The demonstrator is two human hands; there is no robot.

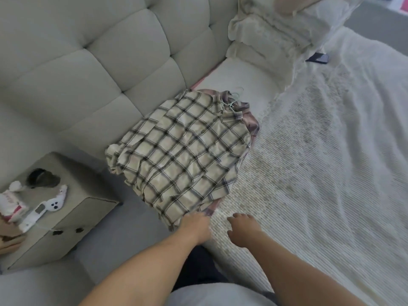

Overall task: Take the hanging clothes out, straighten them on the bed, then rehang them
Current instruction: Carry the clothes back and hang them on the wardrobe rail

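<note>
A cream shirt with a dark check (183, 149) lies spread on the bed (320, 162), near the tufted headboard. A pale green hanger (235, 97) sticks out at its collar. Under it a pinkish checked garment (251, 121) shows at the right edge and at the hem. My left hand (194, 225) rests at the shirt's near hem, its fingertips hidden against the cloth. My right hand (242, 226) hovers just right of the hem, over the white bedspread, fingers loosely bent and holding nothing. The frame is blurred.
A padded grey headboard (99, 62) runs along the left. Frilled pillows (287, 29) lie at the head of the bed, with a dark phone (318, 57) beside them. A grey bedside cabinet (66, 208) at lower left carries small items.
</note>
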